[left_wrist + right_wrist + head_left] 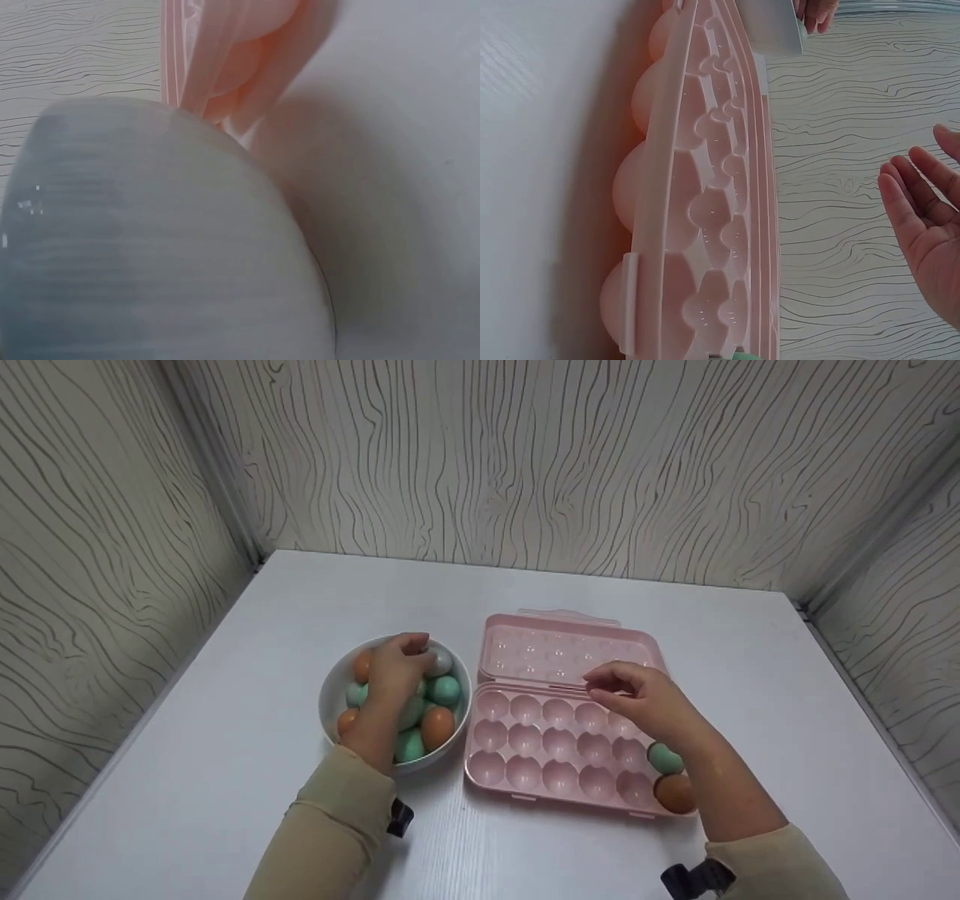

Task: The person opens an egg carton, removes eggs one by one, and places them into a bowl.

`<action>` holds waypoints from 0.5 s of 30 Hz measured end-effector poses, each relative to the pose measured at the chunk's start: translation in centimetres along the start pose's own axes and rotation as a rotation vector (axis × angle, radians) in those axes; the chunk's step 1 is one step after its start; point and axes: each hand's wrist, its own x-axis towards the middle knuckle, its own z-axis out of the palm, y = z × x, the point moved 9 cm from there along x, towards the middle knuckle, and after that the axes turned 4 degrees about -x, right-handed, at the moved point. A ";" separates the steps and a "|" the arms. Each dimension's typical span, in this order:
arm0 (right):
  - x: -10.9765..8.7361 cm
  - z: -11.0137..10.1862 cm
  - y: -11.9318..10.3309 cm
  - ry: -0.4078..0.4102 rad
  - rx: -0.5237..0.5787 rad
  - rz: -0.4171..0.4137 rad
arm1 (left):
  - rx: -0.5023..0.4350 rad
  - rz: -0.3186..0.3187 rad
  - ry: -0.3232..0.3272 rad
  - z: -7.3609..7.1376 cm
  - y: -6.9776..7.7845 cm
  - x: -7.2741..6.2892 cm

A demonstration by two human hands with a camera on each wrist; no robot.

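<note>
My left hand (pixel 397 667) reaches into a white bowl (pixel 328 720) of brown, green and pale eggs. Its thumb and index finger are at a pale egg (pixel 441 661) on the bowl's far right side; I cannot tell whether they pinch it. Over the hinge side of a pink egg carton (pixel 472 750) hovers my right hand (pixel 637 697), fingers loosely bent and holding nothing. In the carton's right end column sit a green egg (pixel 664 759) and a brown egg (pixel 676 793). Bowl wall (pixel 165 240) fills much of the left wrist view, hiding the left hand there.
The carton's lid (pixel 570 649) lies folded back behind the tray, its latch flap toward the rear. A white table (pixel 225 660) carries everything. Wood-patterned panels (pixel 487 465) rise at the back and both sides.
</note>
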 end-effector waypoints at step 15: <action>-2.3 -3.5 3.8 0.066 -0.025 0.053 | -0.053 0.055 -0.142 1.1 2.6 -2.0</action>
